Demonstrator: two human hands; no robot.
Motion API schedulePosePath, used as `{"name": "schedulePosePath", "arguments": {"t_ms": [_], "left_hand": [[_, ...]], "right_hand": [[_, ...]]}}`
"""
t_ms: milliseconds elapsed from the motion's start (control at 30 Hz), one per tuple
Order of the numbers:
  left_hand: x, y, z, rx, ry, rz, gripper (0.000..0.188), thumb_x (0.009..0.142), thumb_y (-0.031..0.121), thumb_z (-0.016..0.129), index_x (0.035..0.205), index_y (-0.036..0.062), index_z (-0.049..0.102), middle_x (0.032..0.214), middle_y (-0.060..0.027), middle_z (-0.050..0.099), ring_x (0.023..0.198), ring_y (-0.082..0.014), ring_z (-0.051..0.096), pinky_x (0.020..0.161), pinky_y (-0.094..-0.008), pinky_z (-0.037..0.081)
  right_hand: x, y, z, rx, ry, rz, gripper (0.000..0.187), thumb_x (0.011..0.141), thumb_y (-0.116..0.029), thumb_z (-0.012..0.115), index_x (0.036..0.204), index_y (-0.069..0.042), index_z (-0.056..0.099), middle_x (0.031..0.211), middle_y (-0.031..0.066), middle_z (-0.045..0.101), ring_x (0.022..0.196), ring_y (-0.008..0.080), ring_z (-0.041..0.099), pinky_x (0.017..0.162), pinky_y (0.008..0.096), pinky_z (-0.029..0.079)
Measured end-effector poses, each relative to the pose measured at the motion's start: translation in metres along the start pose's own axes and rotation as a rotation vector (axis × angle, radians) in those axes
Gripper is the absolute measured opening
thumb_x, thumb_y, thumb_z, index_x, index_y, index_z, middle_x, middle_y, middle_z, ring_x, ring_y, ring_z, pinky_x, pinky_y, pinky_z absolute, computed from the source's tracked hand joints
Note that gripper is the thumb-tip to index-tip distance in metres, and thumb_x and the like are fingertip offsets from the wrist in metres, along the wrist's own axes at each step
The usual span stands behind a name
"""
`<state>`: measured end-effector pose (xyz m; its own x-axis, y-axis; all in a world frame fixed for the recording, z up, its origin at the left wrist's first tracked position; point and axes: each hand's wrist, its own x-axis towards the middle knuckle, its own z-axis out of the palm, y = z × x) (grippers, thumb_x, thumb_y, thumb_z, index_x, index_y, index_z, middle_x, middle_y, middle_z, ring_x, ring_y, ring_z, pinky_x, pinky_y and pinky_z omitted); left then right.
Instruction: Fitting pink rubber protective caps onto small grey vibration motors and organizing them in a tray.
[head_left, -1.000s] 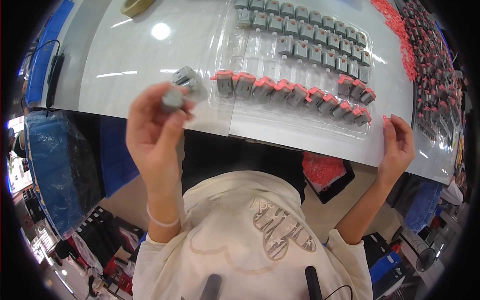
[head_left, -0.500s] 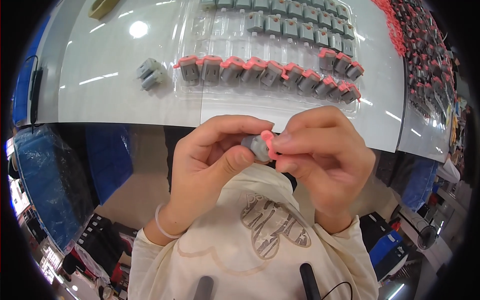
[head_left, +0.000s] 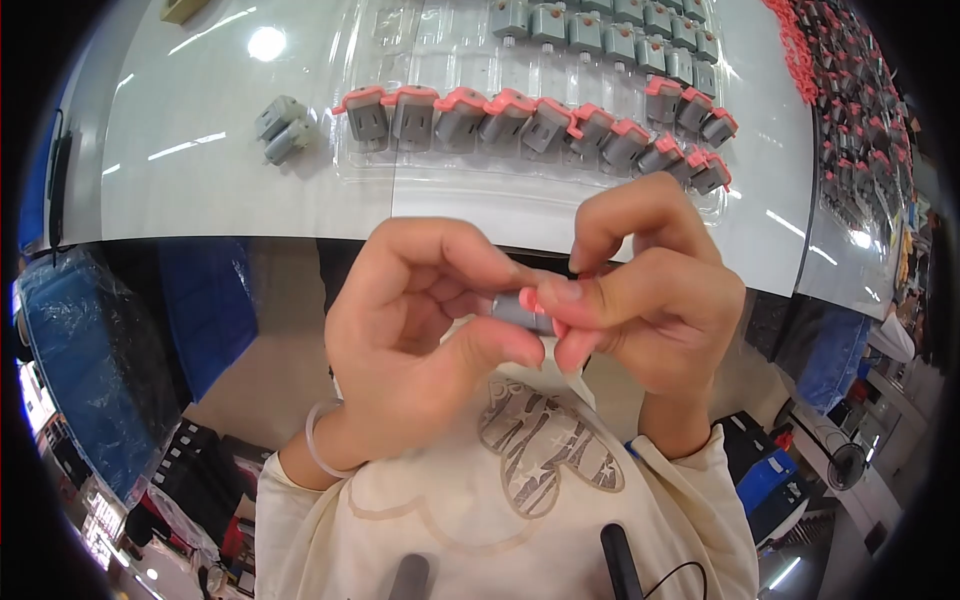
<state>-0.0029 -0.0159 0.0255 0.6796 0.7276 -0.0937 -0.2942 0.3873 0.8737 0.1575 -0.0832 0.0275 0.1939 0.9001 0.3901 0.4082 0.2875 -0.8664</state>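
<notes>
because both hands meet on one small part in front of the chest, neither is clearly the nearer: the grey motor (head_left: 512, 311) lies at about two o'clock from the palm of the left hand (head_left: 395, 330) and at nine o'clock from the right hand (head_left: 665, 320). the left has its thumb and fingertips closed round the motor's body, while the right pinches a pink clip (head_left: 530, 298) at the motor's three o'clock end. as far as it shows, the long axis runs roughly from nine to three, dipping slightly toward four, so it points straight into the right hand's pinch; how squarely the clip sits is hidden by the fingers. at twelve o'clock, beyond the table edge, a row of pink-capped motors (head_left: 507, 118) stands in a clear tray (head_left: 450, 55); a loose pair of grey motors (head_left: 282, 130) lies at ten o'clock.
</notes>
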Motion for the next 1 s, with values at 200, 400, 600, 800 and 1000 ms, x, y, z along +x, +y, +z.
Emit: {"name": "schedulePosePath", "arguments": {"t_ms": [200, 400, 600, 800, 1000], "left_hand": [[0.008, -0.001, -0.009, 0.195, -0.222, 0.219, 0.035, 0.076, -0.003, 0.069, 0.096, 0.0002, 0.041, 0.09, -0.0183, 0.06, 0.082, -0.0242, 0.064, 0.071, -0.0301, 0.054], [0.005, -0.003, -0.011, 0.248, -0.302, 0.206, 0.046, 0.071, -0.011, 0.07, 0.107, -0.0011, 0.042, 0.1, -0.0198, 0.058, 0.089, -0.0262, 0.064, 0.074, -0.0333, 0.055], [0.008, 0.005, -0.02, 0.096, -0.22, 0.139, 0.055, 0.071, -0.008, 0.071, 0.117, -0.0015, 0.041, 0.11, -0.0236, 0.056, 0.099, -0.0277, 0.061, 0.084, -0.0356, 0.05], [0.042, 0.041, -0.061, 1.026, 0.234, 0.541, 0.02, 0.081, 0.007, 0.063, 0.099, -0.0026, 0.062, 0.103, -0.0157, 0.062, 0.1, -0.0246, 0.058, 0.087, -0.0335, 0.044], [0.047, 0.036, -0.07, 1.634, 0.19, 0.444, 0.023, 0.081, 0.005, 0.063, 0.103, 0.0071, 0.064, 0.102, -0.0075, 0.051, 0.081, -0.0235, 0.05, 0.075, -0.033, 0.043]], "right_hand": [[-0.007, -0.002, -0.003, 0.181, -0.003, 0.015, 0.02, 0.06, -0.014, 0.082, 0.076, -0.013, 0.069, 0.077, 0.0062, 0.052, 0.069, 0.0144, 0.045, 0.056, 0.0258, 0.032], [-0.009, -0.005, -0.001, 0.14, -0.025, 0.056, 0.022, 0.062, -0.024, 0.08, 0.077, -0.012, 0.068, 0.076, 0.0047, 0.051, 0.07, 0.0149, 0.047, 0.056, 0.0252, 0.034], [0.011, -0.014, -0.005, -0.109, -0.028, -0.011, 0.03, 0.066, -0.025, 0.078, 0.082, -0.002, 0.067, 0.079, 0.0094, 0.057, 0.065, 0.0141, 0.052, 0.055, 0.0246, 0.041], [0.056, 0.002, -0.064, -0.486, -0.014, 0.04, 0.022, 0.068, 0.004, 0.065, 0.091, 0.003, 0.065, 0.084, 0.0095, 0.063, 0.073, 0.0155, 0.057, 0.067, 0.0278, 0.046], [0.065, 0.027, -0.067, -0.76, -0.201, 0.137, 0.015, 0.068, -0.001, 0.066, 0.083, 0.001, 0.062, 0.079, 0.0085, 0.062, 0.076, 0.0208, 0.056, 0.066, 0.0285, 0.046]]}}
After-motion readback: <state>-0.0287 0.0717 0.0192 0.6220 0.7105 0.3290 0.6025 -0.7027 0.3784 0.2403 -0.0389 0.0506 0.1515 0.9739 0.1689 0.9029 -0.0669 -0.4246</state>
